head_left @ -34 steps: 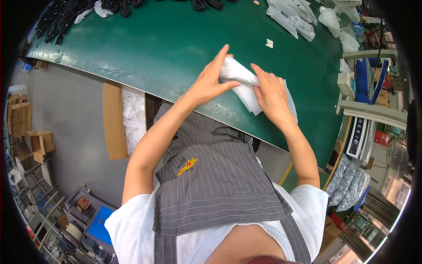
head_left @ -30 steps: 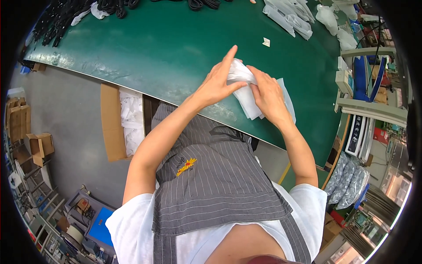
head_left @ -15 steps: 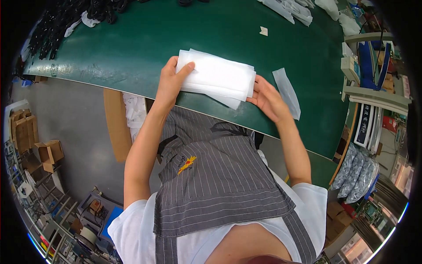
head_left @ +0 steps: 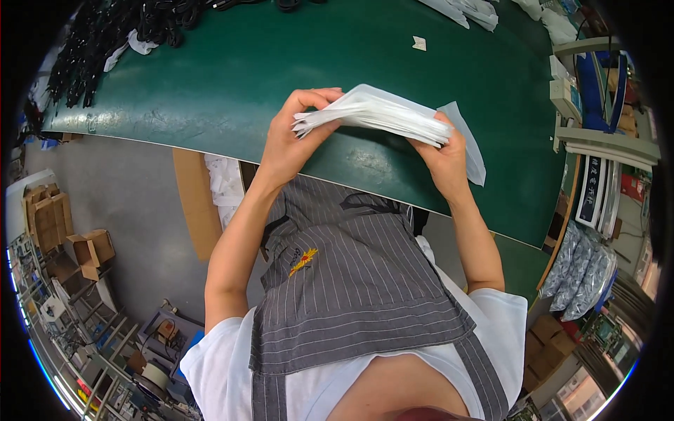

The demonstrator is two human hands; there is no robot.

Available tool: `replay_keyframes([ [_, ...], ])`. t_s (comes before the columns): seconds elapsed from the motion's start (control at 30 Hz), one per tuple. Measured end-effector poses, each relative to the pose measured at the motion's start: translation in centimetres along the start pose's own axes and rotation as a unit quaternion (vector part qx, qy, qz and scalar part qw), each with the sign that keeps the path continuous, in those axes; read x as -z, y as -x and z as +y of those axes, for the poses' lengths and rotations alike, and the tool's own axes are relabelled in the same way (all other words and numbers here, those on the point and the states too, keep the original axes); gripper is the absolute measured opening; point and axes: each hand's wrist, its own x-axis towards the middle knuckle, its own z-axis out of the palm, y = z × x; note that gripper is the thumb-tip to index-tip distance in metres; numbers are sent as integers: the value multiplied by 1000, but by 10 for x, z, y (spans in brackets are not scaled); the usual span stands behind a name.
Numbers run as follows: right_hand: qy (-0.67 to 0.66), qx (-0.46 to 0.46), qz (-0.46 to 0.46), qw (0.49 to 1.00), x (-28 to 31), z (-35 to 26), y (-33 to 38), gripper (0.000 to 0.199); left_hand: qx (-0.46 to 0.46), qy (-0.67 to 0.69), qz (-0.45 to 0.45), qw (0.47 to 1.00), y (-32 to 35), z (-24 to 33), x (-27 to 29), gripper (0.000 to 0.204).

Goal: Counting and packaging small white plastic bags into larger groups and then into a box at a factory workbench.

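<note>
Between my two hands, above the near edge of the green table (head_left: 232, 84), is a stack of thin white plastic bags (head_left: 382, 116). It is tilted up, so its layered long edge faces me, and it bows slightly. My left hand (head_left: 289, 144) pinches the left end, thumb below and fingers over the top. At the other end my right hand (head_left: 447, 160) is closed round the stack, its fingers partly hidden behind it. One loose translucent bag (head_left: 472, 154) lies on the table just right of my right hand.
Black cables (head_left: 77, 59) are heaped at the far left of the table. A small paper scrap (head_left: 419, 43) and more translucent bags (head_left: 467, 12) lie at the far right. Below the table's front edge stands an open carton (head_left: 195, 203) with white material inside.
The stack has gone from lying nearly flat and fanned out to tilted with its edge toward me. My right hand has moved right and now grips its end more firmly.
</note>
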Motion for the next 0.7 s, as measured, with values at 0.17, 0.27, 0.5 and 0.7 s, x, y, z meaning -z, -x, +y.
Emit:
replay_keyframes([
  [0.17, 65, -6, -27, 997, 0, 13, 1, 24, 41, -100, -85, 990, 4, -8, 13, 26],
  [0.27, 62, 117, -77, 988, 5, 20, -5, 26, 15, -121, -122, 985, 5, -13, 19, 29],
  [0.5, 147, 72, -106, 981, -1, 23, 15, 33, -89, -313, -172, 930, 24, -26, 26, 33],
  [0.7, 9, 6, 18, 1000, 2, -11, 4, 28, 72, -172, -35, 982, 9, 29, 1, 21],
])
